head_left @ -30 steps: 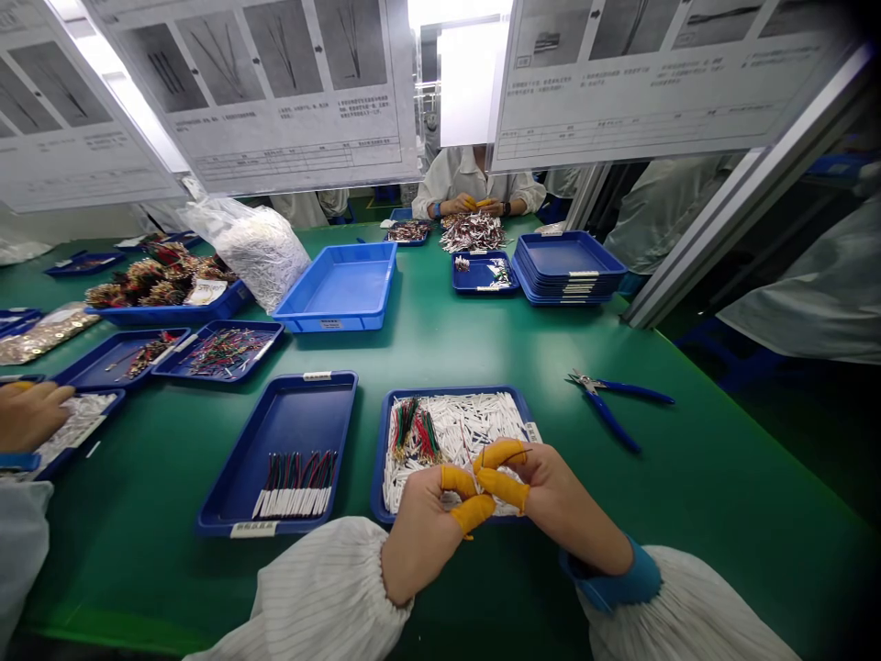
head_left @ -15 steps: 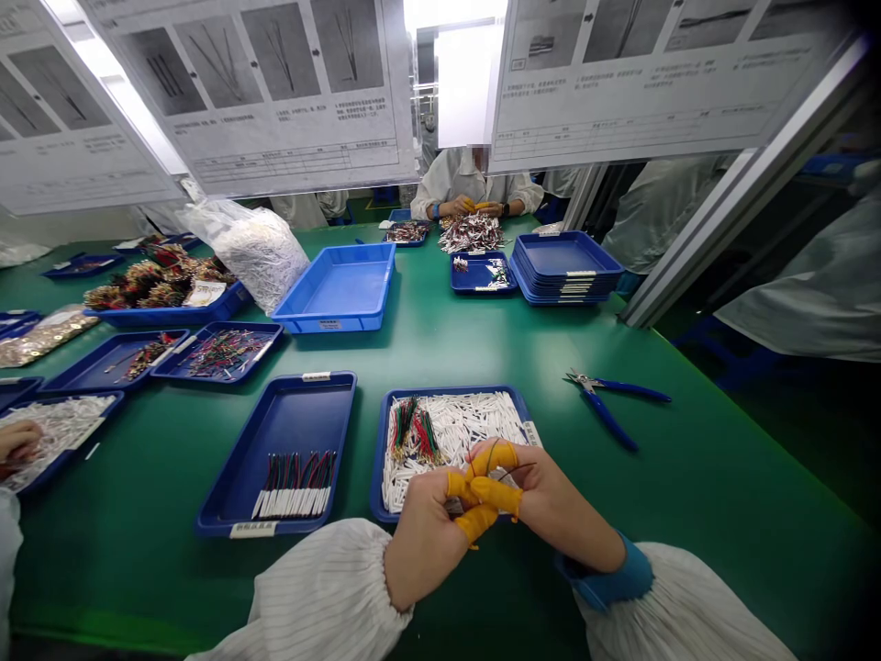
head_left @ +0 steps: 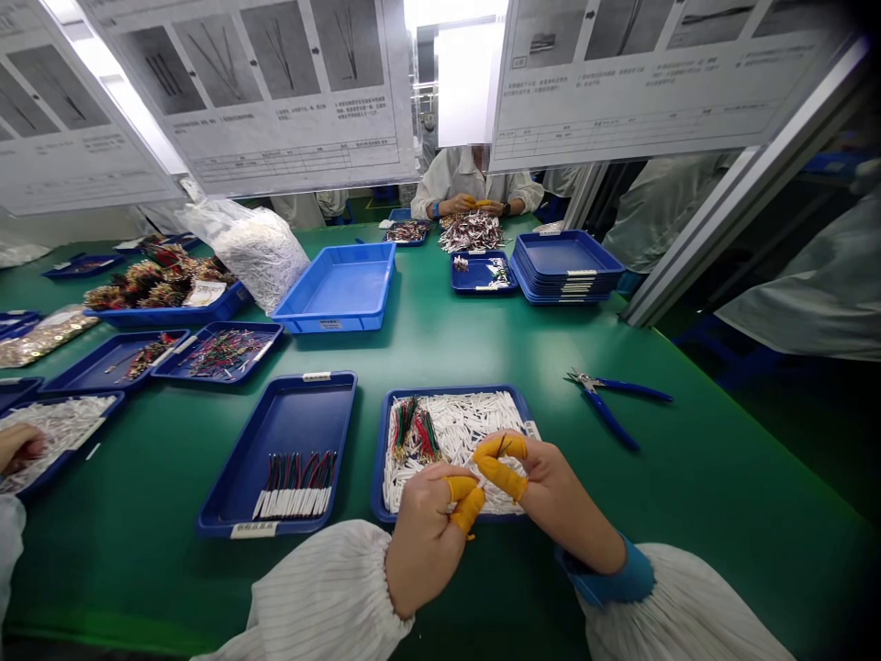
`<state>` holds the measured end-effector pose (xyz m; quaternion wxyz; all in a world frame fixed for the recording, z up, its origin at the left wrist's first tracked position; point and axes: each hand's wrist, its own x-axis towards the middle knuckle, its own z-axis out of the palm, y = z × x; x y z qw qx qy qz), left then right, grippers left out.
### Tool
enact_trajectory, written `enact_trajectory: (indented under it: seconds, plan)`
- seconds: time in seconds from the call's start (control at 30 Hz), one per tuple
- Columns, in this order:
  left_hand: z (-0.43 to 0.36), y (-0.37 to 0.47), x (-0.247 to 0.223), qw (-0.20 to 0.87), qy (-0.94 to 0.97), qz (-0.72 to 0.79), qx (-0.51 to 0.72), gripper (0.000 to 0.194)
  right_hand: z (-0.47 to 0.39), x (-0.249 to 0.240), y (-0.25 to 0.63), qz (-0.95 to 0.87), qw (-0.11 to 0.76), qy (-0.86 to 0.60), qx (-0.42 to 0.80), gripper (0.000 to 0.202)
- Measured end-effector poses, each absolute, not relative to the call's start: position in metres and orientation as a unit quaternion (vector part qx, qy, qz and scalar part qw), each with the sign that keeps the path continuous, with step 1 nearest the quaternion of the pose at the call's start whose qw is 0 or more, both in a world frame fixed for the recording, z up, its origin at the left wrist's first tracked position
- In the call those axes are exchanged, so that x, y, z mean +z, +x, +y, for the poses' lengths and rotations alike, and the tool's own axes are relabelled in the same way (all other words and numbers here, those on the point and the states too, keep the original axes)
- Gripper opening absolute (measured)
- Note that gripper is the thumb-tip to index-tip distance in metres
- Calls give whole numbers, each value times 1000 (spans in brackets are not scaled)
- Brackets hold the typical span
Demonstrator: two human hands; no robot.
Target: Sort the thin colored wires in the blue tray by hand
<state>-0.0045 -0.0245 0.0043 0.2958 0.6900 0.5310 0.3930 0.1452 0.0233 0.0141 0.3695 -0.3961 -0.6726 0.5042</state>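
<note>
Since the left hand (head_left: 425,537) and right hand (head_left: 561,491) have parted slightly, the white tube (head_left: 480,484) pinched in the left is less covered, over the tray (head_left: 379,464); the right pinches dark wires (head_left: 503,445). Whether tube and wires join, I cannot tell.

The left hand (head_left: 430,532) and right hand (head_left: 554,491), yellow covers on their fingertips, nearly meet over the near right corner of a dark blue plastic tray (head_left: 378,450) of slim white tubes (head_left: 474,418), pinching a small white piece (head_left: 480,485). Blue-handled metal pliers (head_left: 609,400) lie open toward the green tabletop's (head_left: 440,353) right edge. Red, green and black wires (head_left: 417,433) lie on the tubes.
</note>
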Motion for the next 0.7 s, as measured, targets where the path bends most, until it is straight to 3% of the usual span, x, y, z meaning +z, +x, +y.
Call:
enact_trajectory:
  seconds: [0.37, 0.7]
  plan:
    - [-24, -1, 5, 283, 692, 529, 402, 8, 19, 12, 141, -690, 358, -436, 453, 9]
    - [-24, -3, 4, 225, 751, 486, 386, 17, 15, 11, 139, -706, 389, -422, 414, 18]
